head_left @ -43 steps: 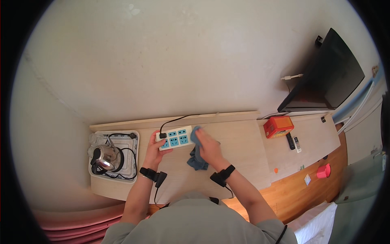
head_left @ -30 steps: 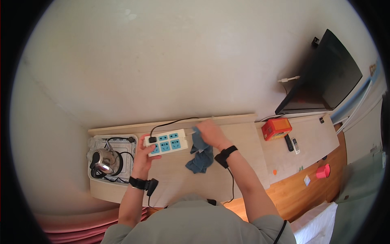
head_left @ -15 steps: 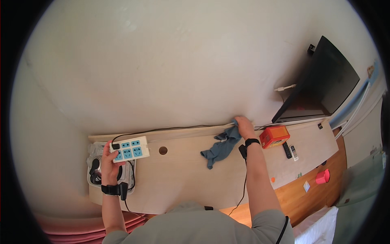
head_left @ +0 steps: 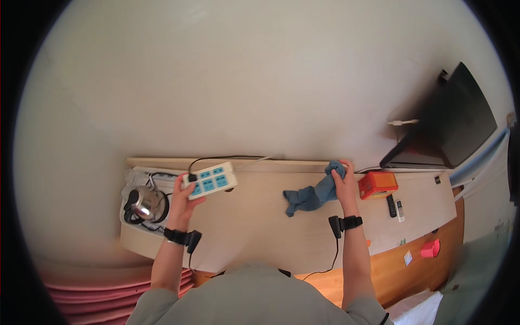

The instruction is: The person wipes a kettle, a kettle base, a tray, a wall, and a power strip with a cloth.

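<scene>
My left hand (head_left: 182, 203) grips the left end of a white power strip (head_left: 232, 177) with blue sockets, held tilted above the desk (head_left: 254, 233). A black plug (head_left: 192, 177) sits in one socket, and its dark cord (head_left: 233, 157) runs toward the desk's back ledge. Near that ledge, at the right, my right hand (head_left: 346, 181) is closed on a crumpled blue-grey cloth (head_left: 325, 189). The cloth's loose end trails to the left over the desktop. Black straps with small devices circle both wrists.
A metal kettle (head_left: 147, 203) stands in a white tray (head_left: 130, 223) at left. Right of the cloth are a red-orange box (head_left: 378, 184), a black remote (head_left: 391, 206), a white remote (head_left: 400, 210) and a television (head_left: 455, 124). A pink bin (head_left: 430, 248) is on the floor.
My left hand has carried the power strip to the right, uncovering the kettle. My right hand has come off the back ledge slightly toward me, bunching the cloth. The view has shifted a little.
</scene>
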A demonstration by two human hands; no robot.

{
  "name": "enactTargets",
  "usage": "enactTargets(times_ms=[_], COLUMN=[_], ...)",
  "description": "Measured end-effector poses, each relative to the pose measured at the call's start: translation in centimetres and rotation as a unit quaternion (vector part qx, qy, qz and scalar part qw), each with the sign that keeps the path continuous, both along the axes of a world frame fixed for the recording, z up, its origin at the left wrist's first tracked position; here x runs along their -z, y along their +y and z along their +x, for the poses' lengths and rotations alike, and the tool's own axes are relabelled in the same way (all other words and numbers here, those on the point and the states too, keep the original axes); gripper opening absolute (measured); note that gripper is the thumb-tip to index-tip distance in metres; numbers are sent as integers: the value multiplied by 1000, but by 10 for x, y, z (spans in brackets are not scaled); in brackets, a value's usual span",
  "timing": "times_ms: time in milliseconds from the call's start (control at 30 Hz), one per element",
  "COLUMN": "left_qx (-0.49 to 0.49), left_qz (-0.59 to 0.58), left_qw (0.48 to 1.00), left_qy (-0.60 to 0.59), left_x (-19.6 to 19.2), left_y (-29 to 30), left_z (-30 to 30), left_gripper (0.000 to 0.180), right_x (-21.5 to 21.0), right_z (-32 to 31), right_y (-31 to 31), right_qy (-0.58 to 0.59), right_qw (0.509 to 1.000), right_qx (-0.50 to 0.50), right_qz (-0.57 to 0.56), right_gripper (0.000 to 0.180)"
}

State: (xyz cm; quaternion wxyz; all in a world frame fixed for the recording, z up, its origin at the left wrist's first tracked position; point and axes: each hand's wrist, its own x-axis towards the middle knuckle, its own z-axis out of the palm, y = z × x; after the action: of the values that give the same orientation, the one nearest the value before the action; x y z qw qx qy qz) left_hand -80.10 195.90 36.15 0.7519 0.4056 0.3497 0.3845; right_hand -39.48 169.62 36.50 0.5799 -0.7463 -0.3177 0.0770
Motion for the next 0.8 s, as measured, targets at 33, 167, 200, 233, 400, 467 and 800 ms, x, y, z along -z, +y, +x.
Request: enactTargets(times_ms=[33, 167, 200, 233, 400, 467, 800], left_qx=[-6, 36, 54, 58, 45, 1, 12], left_qz=[-3, -23, -35, -36, -53, -82, -83], left_qw=[1000, 999, 997, 997, 995, 990, 995], left_qy=[3, -20, -32, -28, -78, -119, -54], left_x=[1, 4, 5, 3, 21, 30, 0], left_y=[-7, -29, -34, -41, -53, -47, -52], left_z=[9, 39, 46, 54, 74, 71, 60], left_gripper=[43, 39, 38, 34, 27, 26, 29], right_x=[-6, -32, -38, -43, -27, -19, 30], right_z=[-13, -91, -113, -132, -226, -230, -145], right_y=[4, 46, 59, 71, 118, 122, 106], right_qy=[9, -95, -94, -94, -261, -353, -347], right_qw=[999, 994, 993, 991, 947, 914, 932], right_qx=[-24, -53, -66, -81, -163, -182, -101], right_qz=[35, 22, 31, 44, 88, 83, 18], right_gripper=[33, 33, 33, 32, 36, 37, 35])
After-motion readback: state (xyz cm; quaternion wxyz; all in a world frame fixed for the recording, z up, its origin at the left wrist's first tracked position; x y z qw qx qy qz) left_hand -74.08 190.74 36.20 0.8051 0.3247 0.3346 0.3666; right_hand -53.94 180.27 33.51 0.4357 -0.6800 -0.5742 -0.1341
